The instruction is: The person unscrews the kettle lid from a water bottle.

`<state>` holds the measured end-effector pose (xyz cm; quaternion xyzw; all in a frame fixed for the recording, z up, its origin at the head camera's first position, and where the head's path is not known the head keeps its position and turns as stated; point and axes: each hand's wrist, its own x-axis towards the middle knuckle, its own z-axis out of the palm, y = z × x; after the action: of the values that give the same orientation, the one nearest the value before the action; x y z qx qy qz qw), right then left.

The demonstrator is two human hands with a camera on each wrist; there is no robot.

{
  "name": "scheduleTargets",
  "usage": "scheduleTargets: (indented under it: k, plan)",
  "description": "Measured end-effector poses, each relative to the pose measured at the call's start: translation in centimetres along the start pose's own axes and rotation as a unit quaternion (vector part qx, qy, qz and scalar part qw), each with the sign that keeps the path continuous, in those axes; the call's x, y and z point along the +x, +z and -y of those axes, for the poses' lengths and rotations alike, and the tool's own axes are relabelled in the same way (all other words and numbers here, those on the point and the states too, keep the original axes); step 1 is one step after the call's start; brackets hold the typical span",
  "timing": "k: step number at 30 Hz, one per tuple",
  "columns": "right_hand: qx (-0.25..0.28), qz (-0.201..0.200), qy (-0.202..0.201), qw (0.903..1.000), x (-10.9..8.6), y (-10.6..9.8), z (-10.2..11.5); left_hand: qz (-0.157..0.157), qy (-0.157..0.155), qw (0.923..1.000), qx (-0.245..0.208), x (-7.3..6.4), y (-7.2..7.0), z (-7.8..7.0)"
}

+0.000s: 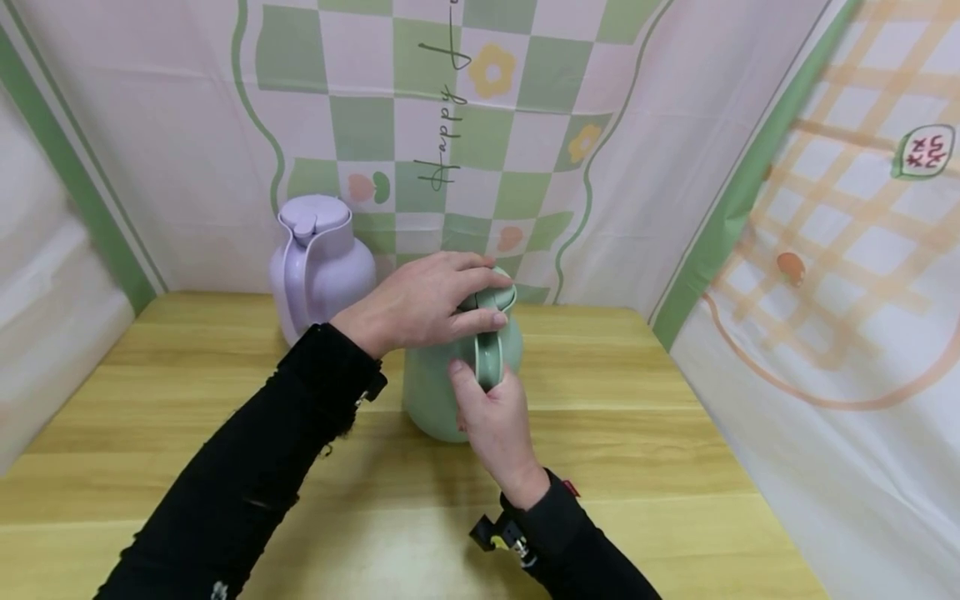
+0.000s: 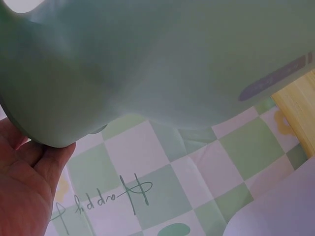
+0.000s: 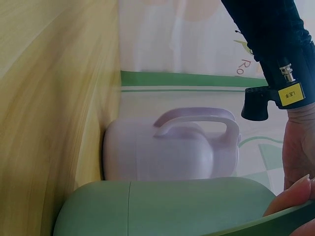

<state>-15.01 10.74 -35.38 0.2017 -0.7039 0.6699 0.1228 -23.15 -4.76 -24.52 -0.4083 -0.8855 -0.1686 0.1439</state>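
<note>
A pale green vacuum jug stands on the wooden table, its handle toward me. My left hand grips its top from the left, fingers over the lid and thumb across the upper end of the handle. From below, my right hand holds the handle, thumb along its left side. The jug body fills much of the left wrist view, with the left fingers at its top edge. In the right wrist view the jug lies along the bottom of the picture.
A lilac vacuum jug of similar shape stands behind and left of the green one, close to the left forearm. Behind the table hangs a checked cloth; more cloth hangs at both sides.
</note>
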Motion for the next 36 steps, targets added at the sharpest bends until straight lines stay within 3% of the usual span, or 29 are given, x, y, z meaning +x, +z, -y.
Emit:
scheduleTargets:
  k: [36]
  plan:
    - [0.007,-0.004,0.018,0.9998,0.0,0.2,0.1,-0.025,-0.036,0.9986,0.031,-0.2,0.4,-1.5]
